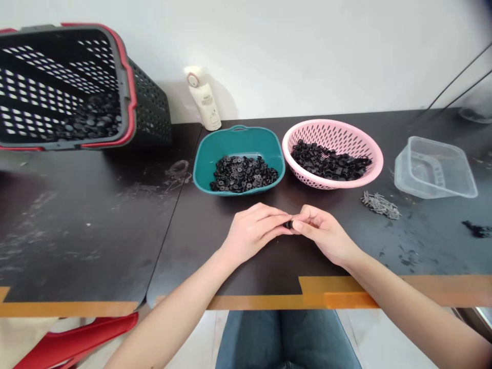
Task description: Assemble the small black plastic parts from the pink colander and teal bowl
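Observation:
Both my hands meet over the dark table, just in front of the bins. My left hand [253, 230] and my right hand [321, 230] pinch a small black part [288, 224] between their fingertips; its exact shape is mostly covered by the fingers. Behind my left hand stands a teal basin [203, 154] holding many small black discs [246, 173] with centre holes. A pink perforated basket [372, 159], behind my right hand, contains small black ring-like pieces [328, 163]. Off to the right of that hand lies a pile of thin grey metal pins [380, 205].
A large dark basket [149, 102] with red handles lies tipped at the left, black pieces inside. A white bottle [205, 102] leans by the wall. Right of the pins are a clear plastic tub [438, 169] and some black bits [477, 229]. Orange tape [261, 302] lines the table's front edge.

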`<control>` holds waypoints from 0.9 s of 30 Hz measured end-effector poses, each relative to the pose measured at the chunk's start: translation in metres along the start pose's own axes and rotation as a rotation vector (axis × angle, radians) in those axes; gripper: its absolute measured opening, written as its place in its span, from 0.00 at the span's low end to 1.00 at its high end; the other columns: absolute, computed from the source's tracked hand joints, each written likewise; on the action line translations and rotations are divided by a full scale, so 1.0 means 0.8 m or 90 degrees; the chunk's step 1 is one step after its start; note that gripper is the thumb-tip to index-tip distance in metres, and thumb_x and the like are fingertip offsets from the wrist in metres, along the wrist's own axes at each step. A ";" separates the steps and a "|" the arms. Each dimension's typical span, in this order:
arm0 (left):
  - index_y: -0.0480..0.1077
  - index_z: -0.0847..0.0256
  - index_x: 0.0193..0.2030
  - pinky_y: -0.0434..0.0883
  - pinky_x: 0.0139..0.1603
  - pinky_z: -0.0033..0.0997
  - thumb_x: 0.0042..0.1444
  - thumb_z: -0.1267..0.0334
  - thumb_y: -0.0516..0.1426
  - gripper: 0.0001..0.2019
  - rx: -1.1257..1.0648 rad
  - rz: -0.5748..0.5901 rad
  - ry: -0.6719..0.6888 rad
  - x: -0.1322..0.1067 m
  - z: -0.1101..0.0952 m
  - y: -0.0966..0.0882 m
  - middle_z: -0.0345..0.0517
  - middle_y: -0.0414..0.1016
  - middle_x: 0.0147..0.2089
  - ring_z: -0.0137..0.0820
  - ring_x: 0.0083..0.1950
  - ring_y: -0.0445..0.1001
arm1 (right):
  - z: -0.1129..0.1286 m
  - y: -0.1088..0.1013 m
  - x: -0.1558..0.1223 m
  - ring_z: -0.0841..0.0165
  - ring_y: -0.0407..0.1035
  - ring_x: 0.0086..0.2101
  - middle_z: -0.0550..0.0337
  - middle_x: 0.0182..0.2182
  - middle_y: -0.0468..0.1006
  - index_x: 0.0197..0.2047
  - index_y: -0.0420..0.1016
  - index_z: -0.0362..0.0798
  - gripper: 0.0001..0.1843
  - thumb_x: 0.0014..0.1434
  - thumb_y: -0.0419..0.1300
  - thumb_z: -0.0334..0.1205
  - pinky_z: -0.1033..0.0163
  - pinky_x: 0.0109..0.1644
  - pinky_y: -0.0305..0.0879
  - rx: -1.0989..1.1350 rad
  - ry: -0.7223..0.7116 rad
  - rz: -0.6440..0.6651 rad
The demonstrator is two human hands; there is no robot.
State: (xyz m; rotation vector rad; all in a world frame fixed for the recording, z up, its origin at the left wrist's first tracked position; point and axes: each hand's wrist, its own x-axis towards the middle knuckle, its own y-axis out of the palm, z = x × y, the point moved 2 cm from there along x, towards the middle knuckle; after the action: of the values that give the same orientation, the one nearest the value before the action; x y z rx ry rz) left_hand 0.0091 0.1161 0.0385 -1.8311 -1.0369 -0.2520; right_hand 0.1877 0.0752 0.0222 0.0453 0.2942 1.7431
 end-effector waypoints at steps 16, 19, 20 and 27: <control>0.70 0.60 0.50 0.72 0.45 0.30 0.59 0.63 0.56 0.12 0.049 -0.004 0.051 -0.002 -0.009 0.005 0.46 0.76 0.46 0.30 0.45 0.74 | -0.001 0.000 0.003 0.73 0.70 0.28 0.67 0.25 0.74 0.34 0.66 0.50 0.12 0.51 0.68 0.39 0.60 0.40 0.71 0.103 -0.017 0.052; 0.70 0.60 0.50 0.73 0.44 0.29 0.60 0.63 0.55 0.12 0.075 -0.028 0.064 -0.003 -0.012 0.006 0.46 0.77 0.45 0.29 0.44 0.74 | -0.001 0.002 0.004 0.73 0.69 0.29 0.68 0.26 0.74 0.32 0.62 0.51 0.15 0.52 0.67 0.39 0.60 0.40 0.70 0.124 -0.016 0.076; 0.71 0.60 0.49 0.73 0.44 0.29 0.60 0.63 0.56 0.12 0.080 -0.036 0.067 -0.003 -0.012 0.006 0.46 0.77 0.44 0.29 0.43 0.74 | -0.002 0.002 0.005 0.73 0.69 0.29 0.67 0.27 0.74 0.32 0.61 0.51 0.16 0.52 0.67 0.39 0.62 0.39 0.69 0.121 -0.025 0.077; 0.72 0.60 0.46 0.73 0.41 0.28 0.57 0.62 0.59 0.11 0.076 -0.084 0.086 -0.005 -0.017 0.009 0.45 0.78 0.42 0.29 0.40 0.75 | -0.009 0.006 0.001 0.74 0.64 0.28 0.66 0.28 0.74 0.27 0.53 0.50 0.20 0.54 0.66 0.36 0.66 0.34 0.60 0.102 -0.093 0.054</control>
State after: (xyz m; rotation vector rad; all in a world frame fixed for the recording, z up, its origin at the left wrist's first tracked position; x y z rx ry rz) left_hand 0.0160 0.1016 0.0383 -1.6179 -1.0560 -0.3797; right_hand 0.1813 0.0739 0.0160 0.3040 0.3279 1.7867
